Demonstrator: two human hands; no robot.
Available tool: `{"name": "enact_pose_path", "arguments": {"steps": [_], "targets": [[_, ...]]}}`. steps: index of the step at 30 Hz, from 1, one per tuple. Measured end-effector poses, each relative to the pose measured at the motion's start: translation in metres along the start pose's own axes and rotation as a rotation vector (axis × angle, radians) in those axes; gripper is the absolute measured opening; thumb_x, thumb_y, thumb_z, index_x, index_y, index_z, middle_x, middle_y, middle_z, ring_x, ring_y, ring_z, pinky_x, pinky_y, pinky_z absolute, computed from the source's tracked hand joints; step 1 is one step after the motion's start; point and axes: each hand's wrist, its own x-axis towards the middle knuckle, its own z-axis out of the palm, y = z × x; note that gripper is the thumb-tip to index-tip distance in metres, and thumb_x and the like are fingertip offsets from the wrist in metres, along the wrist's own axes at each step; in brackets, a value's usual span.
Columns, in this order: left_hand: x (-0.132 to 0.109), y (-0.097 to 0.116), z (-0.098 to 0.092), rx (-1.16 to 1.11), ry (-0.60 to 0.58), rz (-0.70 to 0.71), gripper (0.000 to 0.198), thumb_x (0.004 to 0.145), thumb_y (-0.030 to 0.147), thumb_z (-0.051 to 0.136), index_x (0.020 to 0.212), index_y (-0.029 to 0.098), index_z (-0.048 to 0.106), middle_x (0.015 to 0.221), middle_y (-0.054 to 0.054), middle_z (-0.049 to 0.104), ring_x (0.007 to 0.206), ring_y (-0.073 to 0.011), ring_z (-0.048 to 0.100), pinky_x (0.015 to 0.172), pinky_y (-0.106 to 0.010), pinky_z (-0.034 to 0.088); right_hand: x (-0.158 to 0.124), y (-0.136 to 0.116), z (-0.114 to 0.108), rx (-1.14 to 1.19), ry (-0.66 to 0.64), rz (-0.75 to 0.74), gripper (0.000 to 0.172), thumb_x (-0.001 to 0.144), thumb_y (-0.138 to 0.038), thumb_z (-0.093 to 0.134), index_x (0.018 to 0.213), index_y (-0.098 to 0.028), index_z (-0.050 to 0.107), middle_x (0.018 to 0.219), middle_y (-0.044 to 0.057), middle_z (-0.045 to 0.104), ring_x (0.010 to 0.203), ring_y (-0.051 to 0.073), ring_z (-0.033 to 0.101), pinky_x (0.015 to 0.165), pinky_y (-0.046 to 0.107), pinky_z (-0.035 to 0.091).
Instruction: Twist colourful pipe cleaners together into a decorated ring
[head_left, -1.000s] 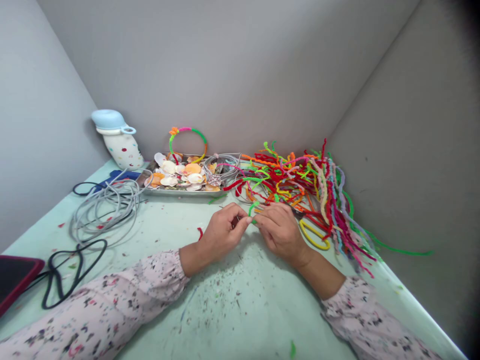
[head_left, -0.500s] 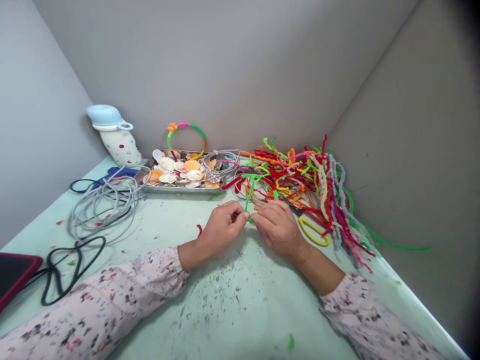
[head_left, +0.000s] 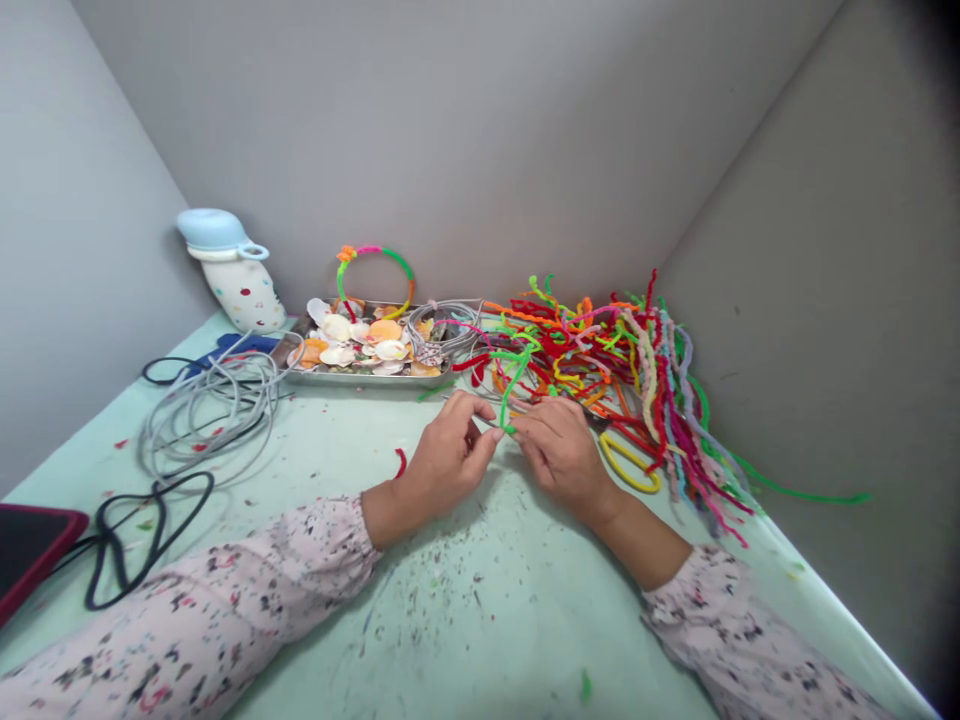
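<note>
A green pipe cleaner [head_left: 515, 380] stands up between my hands, its lower end bent round at the fingertips. My right hand [head_left: 561, 452] pinches that lower end, fingers curled and pressed together. On the other side, my left hand [head_left: 442, 452] has its thumb and index finger slightly apart, the thumb tip close to the green bend. A thin grey strand seems to pass by the left fingertips, but its hold is unclear. Just behind my right hand lie yellow-handled scissors [head_left: 630, 464], partly covered by a heap of coloured pipe cleaners [head_left: 592, 345].
A metal tray [head_left: 360, 380] of seashells stands at the back, with a colourful pipe-cleaner ring [head_left: 411, 270] upright in it. Coiled grey cable [head_left: 169, 425], a black cord [head_left: 124, 580], a bottle [head_left: 244, 295] and a red-edged device [head_left: 37, 550] are at left. Walls enclose the table.
My left thumb and index finger have parted from their pinch. The green pipe cleaner has shifted slightly right and up, while my right hand keeps its grip.
</note>
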Motion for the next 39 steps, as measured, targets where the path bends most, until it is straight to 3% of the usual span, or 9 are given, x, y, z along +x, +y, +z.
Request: {"name": "enact_pose_path", "arguments": {"steps": [8,18,39], "targets": [[0.0008,-0.0057,0.0022,0.041,0.016,0.161,0.017,0.082,0.009,0.056,0.095,0.021,0.054,0.094,-0.003,0.052,0.076,-0.0112,0.053,0.063,-0.021,0.044,-0.0015,0.0006,-0.0003,0.019,0.002,0.036,0.016,0.088,-0.016,0.047,0.097,-0.020,0.060,0.086,0.005,0.063,0.092,0.019,0.055,0.091,0.039,0.038],[0.0027,-0.0077,0.0021,0.046,0.040,0.179,0.015,0.083,0.012,0.059,0.096,0.020,0.061,0.094,-0.002,0.054,0.066,-0.0068,0.050,0.061,-0.020,0.043,-0.0012,-0.0004,-0.0006,0.040,0.004,0.042,0.016,0.088,-0.017,0.048,0.097,-0.019,0.061,0.087,0.005,0.064,0.095,0.020,0.056,0.091,0.040,0.039],[0.0046,-0.0083,0.0004,0.108,0.069,0.207,0.009,0.083,0.015,0.060,0.091,0.018,0.064,0.089,-0.003,0.057,0.082,-0.0119,0.057,0.072,-0.023,0.048,0.0012,-0.0037,-0.0053,-0.081,0.045,-0.040,0.016,0.085,-0.013,0.051,0.097,-0.019,0.061,0.087,0.005,0.066,0.092,0.018,0.058,0.095,0.041,0.039]]}}
